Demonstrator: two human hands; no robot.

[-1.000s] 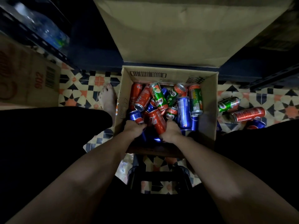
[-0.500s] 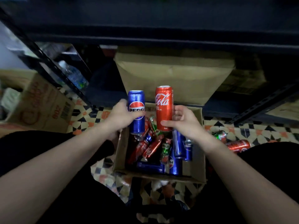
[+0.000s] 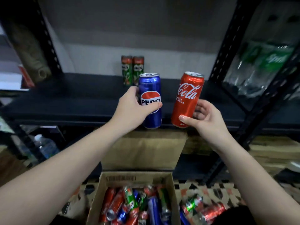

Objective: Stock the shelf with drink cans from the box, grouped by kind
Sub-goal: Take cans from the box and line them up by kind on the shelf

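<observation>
Before the black metal shelf (image 3: 81, 101), above my open cardboard box (image 3: 97, 198) of mixed cans, my left grip (image 3: 129, 109) holds a blue Pepsi can (image 3: 150, 88) upright; my right grip (image 3: 206, 117) pinches a tilted red Coca-Cola can (image 3: 188, 98). Two Milo cans (image 3: 132, 69) stand behind.

Pepsi can (image 3: 150, 95) left of Coca-Cola can (image 3: 188, 98), shelf (image 3: 73, 101) behind, box (image 3: 97, 197) below
</observation>
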